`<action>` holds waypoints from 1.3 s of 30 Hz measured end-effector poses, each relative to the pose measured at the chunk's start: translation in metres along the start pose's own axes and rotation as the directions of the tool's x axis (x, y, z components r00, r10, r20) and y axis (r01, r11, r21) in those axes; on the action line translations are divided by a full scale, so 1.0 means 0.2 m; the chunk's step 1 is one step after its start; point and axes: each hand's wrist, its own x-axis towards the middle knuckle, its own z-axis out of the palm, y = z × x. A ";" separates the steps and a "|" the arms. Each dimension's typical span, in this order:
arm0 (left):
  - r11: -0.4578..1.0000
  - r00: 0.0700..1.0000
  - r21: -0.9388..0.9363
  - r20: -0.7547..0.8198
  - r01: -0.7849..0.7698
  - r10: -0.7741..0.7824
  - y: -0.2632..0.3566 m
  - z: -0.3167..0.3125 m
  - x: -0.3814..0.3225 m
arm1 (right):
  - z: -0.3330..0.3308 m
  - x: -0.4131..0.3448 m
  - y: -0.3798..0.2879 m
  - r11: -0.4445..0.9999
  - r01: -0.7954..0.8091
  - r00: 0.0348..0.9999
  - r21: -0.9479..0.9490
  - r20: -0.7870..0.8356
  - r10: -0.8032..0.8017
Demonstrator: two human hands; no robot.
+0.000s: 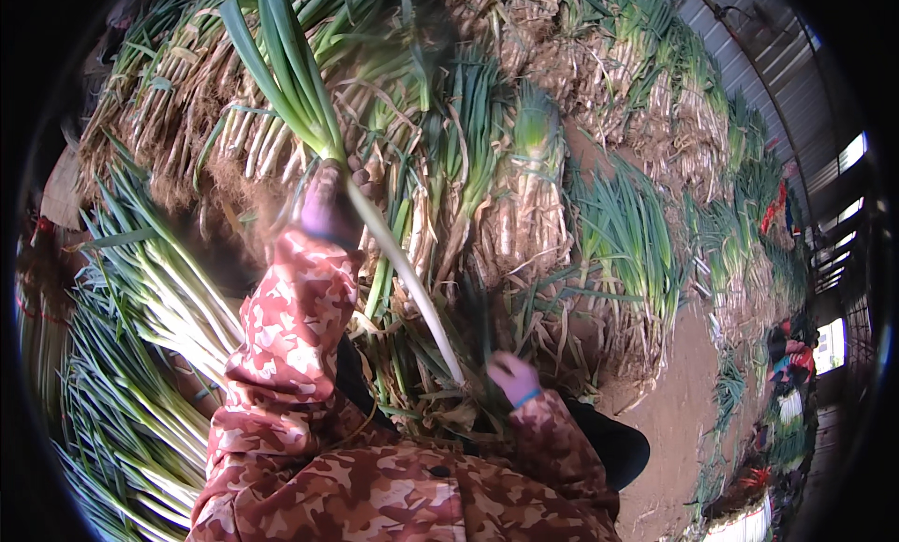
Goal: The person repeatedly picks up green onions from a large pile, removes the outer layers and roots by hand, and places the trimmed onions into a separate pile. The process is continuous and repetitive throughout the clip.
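My left hand point(331, 198), in a soiled pinkish-purple glove with a blue cuff, grips a large Welsh onion point(404, 264) where the white shank meets the green leaves. The leaves fan towards the top of the view, and the bare white shank slants down to the right, ending near my lap. To the right of its root end is my right hand point(514, 377), gloved alike and blurred by motion, its fingers curled. A gap shows between that hand and the shank. Whether something thin is in its fingers cannot be made out. Stripped leaves and dry skins point(442, 408) lie below the root end.
Cleaned Welsh onions point(189, 317) with white shanks are piled at my left. Unpeeled, rooty bundles point(520, 198) stand ahead and in rows to the right. Brown earth floor point(660, 429) shows at the right. Farther off, people point(793, 359) are near the building's wall.
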 end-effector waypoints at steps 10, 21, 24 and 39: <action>0.940 0.934 0.334 -0.354 0.073 0.054 -0.07 0.09 -0.05 | 0.35 0.40 -1.00 0.794 0.166 0.981 0.584 -0.179 -0.074; 0.974 0.950 0.147 -0.286 0.174 -0.127 -0.10 0.23 -0.09 | 0.48 0.49 -0.63 0.354 -0.247 0.854 0.902 0.030 0.519; 0.968 0.970 0.094 0.052 0.231 -0.237 -0.06 0.25 -0.05 | 0.40 0.50 -0.46 -0.012 -0.247 0.687 0.969 0.184 0.703; 0.834 0.772 0.469 -0.630 0.290 0.086 0.10 0.27 -0.02 | 0.10 -0.12 0.28 0.731 -0.122 0.777 -0.671 0.393 0.491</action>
